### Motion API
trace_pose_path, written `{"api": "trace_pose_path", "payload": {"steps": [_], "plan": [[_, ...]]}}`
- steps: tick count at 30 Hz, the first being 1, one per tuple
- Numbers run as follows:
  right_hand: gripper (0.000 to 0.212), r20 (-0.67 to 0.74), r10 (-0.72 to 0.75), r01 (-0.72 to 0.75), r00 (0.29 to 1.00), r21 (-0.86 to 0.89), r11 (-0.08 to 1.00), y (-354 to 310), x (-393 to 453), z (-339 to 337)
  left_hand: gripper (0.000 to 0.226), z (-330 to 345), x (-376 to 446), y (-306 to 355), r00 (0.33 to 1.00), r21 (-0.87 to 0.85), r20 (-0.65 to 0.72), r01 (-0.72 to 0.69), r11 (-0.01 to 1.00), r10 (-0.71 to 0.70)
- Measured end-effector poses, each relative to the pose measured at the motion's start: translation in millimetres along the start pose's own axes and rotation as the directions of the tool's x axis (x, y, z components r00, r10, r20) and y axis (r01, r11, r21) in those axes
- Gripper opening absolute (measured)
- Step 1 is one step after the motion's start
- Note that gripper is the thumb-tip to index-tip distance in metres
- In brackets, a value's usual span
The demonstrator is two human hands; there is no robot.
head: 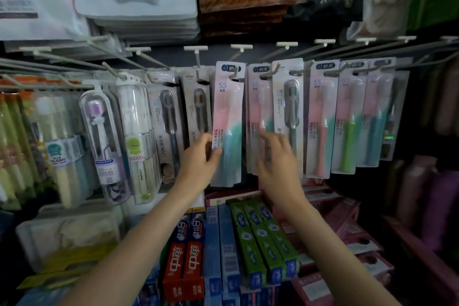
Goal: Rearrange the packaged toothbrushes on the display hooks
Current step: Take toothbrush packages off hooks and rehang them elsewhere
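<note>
Left hand [201,156] pinches pink-teal SS pack [227,122] at its lower edge, pack hung on hook [234,77]; right hand [278,156] blurred, fingers loosely spread, holding nothing

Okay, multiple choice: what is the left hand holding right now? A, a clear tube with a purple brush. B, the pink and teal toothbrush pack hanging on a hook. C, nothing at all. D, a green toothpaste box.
B: the left hand pinches the lower left edge of the pink and teal toothbrush pack, which hangs on its hook.
</note>
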State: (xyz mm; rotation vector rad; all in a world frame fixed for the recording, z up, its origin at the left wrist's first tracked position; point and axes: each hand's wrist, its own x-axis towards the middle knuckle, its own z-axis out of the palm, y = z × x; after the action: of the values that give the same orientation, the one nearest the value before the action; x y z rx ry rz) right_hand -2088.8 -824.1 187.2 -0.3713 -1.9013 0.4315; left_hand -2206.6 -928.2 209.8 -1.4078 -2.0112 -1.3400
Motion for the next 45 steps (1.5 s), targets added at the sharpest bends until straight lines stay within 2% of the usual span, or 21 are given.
{"api": "trace_pose_path", "payload": {"steps": [2,4,6,9,13,19,25,31,37,45], "plan": [[0.041,-0.283,-0.003,-0.016,0.959,-0.065,0.998,5,9,-16,0.01,1,0,-1,0.999,-0.008,-0.04,0.017,1.0,-0.017],[0.048,-0.363,0.07,-0.105,0.929,-0.078,0.991,13,18,-28,0.011,4,1,-2,0.997,0.003,-0.067,0.024,1.0,-0.024],[0.058,-0.279,0.152,-0.172,0.948,-0.047,0.984,22,24,-32,0.01,7,1,-5,0.997,0.011,-0.07,0.019,1.0,-0.018],[0.056,-0.159,0.219,-0.215,0.963,0.041,0.976,35,23,-33,0.007,10,1,-9,0.997,-0.001,-0.079,0.007,1.0,-0.007],[0.055,-0.176,0.204,-0.203,0.963,0.028,0.979,49,14,-41,0.008,16,-3,-11,0.994,-0.006,-0.109,-0.019,1.0,0.018],[0.063,-0.158,0.064,-0.095,0.985,-0.194,0.976,60,21,-73,0.011,28,-1,-6,0.99,0.014,-0.136,-0.024,1.0,0.025],[0.059,-0.055,0.069,-0.077,0.996,-0.156,0.985,63,24,-85,0.008,38,-4,1,0.99,-0.027,-0.14,-0.006,1.0,0.002],[0.056,-0.194,0.069,-0.112,0.979,-0.216,0.97,60,17,-84,0.006,31,-6,-2,0.984,0.048,-0.177,-0.021,0.999,0.029],[0.051,-0.123,0.087,-0.108,0.989,-0.169,0.98,54,13,-87,0.005,23,-8,-3,0.982,0.091,-0.186,-0.019,0.996,0.036],[0.056,-0.061,0.088,-0.099,0.994,-0.215,0.972,54,17,-103,0.009,17,-8,0,0.961,-0.069,-0.254,0.092,0.993,-0.107]]}}
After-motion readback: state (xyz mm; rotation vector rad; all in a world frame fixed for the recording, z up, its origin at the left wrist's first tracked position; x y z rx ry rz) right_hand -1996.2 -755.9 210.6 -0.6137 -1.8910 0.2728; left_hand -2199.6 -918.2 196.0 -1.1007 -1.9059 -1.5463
